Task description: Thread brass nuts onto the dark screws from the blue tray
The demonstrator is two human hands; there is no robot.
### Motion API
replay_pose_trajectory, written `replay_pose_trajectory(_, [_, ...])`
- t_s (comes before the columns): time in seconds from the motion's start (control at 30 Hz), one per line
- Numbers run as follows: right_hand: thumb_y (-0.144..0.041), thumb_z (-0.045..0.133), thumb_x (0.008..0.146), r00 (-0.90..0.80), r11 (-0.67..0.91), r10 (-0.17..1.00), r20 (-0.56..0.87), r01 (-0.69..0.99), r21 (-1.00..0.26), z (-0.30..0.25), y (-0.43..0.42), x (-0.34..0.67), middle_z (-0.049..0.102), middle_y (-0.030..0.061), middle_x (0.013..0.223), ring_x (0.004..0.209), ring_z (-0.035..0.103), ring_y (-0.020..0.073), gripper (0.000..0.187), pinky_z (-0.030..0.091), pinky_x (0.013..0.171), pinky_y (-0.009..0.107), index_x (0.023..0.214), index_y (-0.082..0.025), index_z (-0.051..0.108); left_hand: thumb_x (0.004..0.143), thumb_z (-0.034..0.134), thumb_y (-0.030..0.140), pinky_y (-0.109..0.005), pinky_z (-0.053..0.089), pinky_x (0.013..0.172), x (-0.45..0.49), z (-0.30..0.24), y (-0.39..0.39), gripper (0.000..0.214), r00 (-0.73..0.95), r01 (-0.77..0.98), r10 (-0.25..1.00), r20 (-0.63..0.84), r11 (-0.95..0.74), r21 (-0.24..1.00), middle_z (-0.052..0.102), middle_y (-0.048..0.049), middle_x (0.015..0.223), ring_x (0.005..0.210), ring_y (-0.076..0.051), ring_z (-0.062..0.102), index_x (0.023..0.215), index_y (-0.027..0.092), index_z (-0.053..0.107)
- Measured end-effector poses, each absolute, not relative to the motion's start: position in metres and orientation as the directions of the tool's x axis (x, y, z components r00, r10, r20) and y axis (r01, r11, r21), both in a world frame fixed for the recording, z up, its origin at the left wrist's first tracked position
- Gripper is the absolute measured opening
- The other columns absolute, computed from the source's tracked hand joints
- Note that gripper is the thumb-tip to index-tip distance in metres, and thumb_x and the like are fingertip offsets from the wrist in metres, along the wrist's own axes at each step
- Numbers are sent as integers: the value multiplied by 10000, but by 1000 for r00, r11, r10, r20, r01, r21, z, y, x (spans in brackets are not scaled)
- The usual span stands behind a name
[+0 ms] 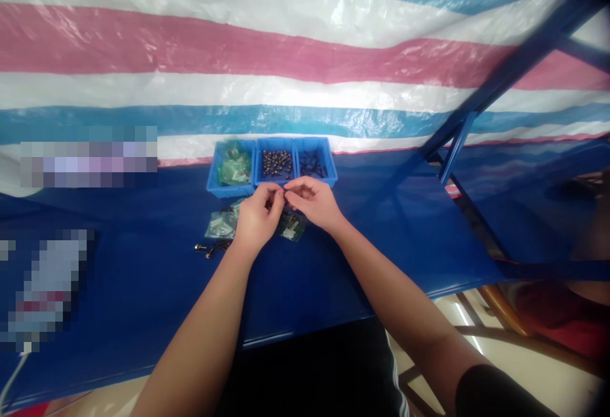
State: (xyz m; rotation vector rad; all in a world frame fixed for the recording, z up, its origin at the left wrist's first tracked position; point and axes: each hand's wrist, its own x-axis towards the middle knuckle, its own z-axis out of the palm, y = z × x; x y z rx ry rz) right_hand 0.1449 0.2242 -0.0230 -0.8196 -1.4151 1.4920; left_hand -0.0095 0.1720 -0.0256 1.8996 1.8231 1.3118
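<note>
Three blue bins [295, 159] stand just beyond left hand [260, 213] and right hand [315, 201].

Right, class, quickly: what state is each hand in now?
Left hand: closed in a pinch; what it holds, if anything, cannot be told.
Right hand: curled, close by the left; whether closed or holding something cannot be told.

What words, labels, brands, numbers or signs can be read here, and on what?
None can be read.
Bags: too small and blurred to tell any print.
Blue bins: no legible marking.
Striped sheet: no lettering shows.
Upper pixelated patch and lower pixelated patch, picture's left: unreadable.
</note>
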Motion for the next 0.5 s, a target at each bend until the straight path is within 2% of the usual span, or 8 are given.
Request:
replay_pose_trajectory(0.2, [-445, 801, 739, -416, 45, 902, 117, -180, -983, -22, 226, 146, 693, 7, 748, 644, 627, 132, 335, 549, 623, 303, 942, -199, 698, 995, 517, 399, -208, 452, 624, -10, -25, 172, 298, -127, 692, 889, 439, -238, 681, 678, -2, 704, 584, -107, 599, 1065, 173, 697])
replay_pose_trajectory(0.5, [-437, 811, 735, -420, 35, 899, 124, -213, -976, -23, 227, 146, 704, 13, 753, 660, 649, 135, 329, 573, 641, 307, 932, -194, 710, 992, 528, 378, -208, 467, 632, -11, -28, 174, 271, -102, 687, 901, 422, -243, 685, 712, -12, 751, 613, -111, 635, 1069, 190, 707])
